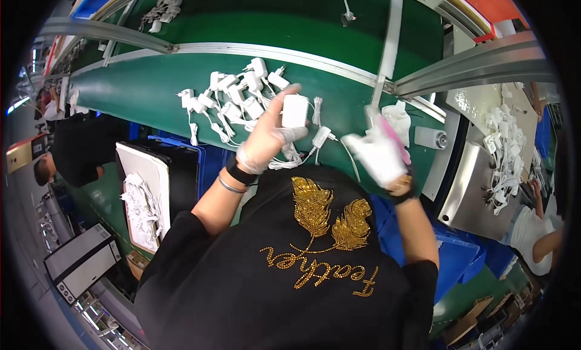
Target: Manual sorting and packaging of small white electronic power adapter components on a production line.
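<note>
My left hand [266, 138], partly in a thin white glove with bare fingers showing, grips a white power adapter [295, 111]. A cable hangs below it. My right hand [378, 156], in a white glove, is blurred by motion; a pink strip [393, 135] runs along its outer side, and I cannot tell whether it is held or worn. Between the hands lies another white adapter [322, 138] with a bundled cable. Beyond my left hand, a loose pile of white adapters [236, 95] with coiled cables covers part of the green bench [151, 83].
Right of my right hand are a crumpled white cloth [396, 120] and a small whitish container [431, 137]. A metal rail [254, 52] crosses behind the pile. More adapters lie on a steel surface [472, 192] at right and a tray [144, 247] at left. Other people are on both sides.
</note>
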Available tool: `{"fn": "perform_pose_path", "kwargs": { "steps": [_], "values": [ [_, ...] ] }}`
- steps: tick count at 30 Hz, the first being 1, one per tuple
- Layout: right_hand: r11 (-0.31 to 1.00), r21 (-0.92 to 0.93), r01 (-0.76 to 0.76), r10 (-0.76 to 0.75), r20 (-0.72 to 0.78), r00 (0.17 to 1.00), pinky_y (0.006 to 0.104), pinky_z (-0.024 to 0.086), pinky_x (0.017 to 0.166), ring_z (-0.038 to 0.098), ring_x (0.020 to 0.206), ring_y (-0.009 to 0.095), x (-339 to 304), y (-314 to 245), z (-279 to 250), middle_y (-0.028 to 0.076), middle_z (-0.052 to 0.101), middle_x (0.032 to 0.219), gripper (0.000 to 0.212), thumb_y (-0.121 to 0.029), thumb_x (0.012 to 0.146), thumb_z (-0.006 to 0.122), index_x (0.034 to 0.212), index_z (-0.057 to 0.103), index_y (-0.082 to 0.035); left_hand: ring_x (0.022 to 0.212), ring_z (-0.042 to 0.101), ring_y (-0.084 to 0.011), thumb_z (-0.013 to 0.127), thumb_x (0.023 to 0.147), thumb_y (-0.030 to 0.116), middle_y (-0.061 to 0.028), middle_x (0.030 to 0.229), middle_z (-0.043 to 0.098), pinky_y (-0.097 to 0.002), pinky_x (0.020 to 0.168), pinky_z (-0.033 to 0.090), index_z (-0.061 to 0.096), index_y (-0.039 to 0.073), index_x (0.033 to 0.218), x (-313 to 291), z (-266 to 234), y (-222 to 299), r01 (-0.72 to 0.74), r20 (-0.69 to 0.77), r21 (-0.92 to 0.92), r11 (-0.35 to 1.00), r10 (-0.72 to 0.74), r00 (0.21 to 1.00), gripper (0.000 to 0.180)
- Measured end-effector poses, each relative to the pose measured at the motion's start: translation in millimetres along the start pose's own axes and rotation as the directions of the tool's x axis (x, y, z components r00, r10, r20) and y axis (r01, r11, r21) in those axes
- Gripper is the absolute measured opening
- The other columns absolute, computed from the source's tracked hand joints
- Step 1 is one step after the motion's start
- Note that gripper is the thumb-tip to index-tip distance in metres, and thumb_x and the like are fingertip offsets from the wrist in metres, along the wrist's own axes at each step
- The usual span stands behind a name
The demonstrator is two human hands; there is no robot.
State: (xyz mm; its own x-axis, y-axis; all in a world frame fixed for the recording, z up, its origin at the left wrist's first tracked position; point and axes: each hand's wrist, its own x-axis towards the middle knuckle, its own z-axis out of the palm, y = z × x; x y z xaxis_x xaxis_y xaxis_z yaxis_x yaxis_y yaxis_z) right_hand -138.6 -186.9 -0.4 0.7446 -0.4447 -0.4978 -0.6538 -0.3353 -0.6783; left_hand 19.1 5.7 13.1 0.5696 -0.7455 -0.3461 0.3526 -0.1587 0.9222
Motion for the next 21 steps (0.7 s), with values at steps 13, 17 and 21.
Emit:
{"fn": "perform_pose_path", "kwargs": {
  "steps": [13,17,21],
  "values": [
    [0.976,0.192,0.103,-0.105,0.004,0.994,0.0370,0.056,0.061,0.068,0.072,0.025,65,33,97,0.019,0.066,0.093,0.075,-0.013,0.077,0.071,0.139,0.030,-0.003,0.110,0.058,-0.0193,0.066,0.080,-0.007,-0.0142,0.126,0.055,-0.0318,0.095,0.047,0.027,0.005,0.145,-14,14,19,-0.033,0.109,-0.393,0.919,0.082,0.991,0.077],
    [0.631,0.773,0.062,-0.113,0.013,0.994,0.0319,0.056,0.065,0.065,0.078,0.018,30,2,63,0.016,0.063,0.104,0.077,0.000,0.076,0.070,0.141,0.028,-0.003,0.109,0.060,-0.0211,0.065,0.080,-0.009,-0.0164,0.123,0.058,-0.0327,0.094,0.048,0.031,0.004,0.141,-15,8,20,-0.031,0.094,-0.379,0.925,0.071,0.993,0.072],
    [0.465,0.874,0.142,-0.216,-0.044,0.975,0.0300,0.056,0.073,0.064,0.087,0.017,-5,-36,34,0.015,0.062,0.109,0.081,0.005,0.075,0.070,0.143,0.027,-0.004,0.106,0.063,-0.0218,0.065,0.080,-0.010,-0.0170,0.119,0.061,-0.0322,0.091,0.050,0.036,0.004,0.137,-16,8,22,-0.073,0.044,-0.326,0.943,0.092,0.995,0.066]
  ]
}}
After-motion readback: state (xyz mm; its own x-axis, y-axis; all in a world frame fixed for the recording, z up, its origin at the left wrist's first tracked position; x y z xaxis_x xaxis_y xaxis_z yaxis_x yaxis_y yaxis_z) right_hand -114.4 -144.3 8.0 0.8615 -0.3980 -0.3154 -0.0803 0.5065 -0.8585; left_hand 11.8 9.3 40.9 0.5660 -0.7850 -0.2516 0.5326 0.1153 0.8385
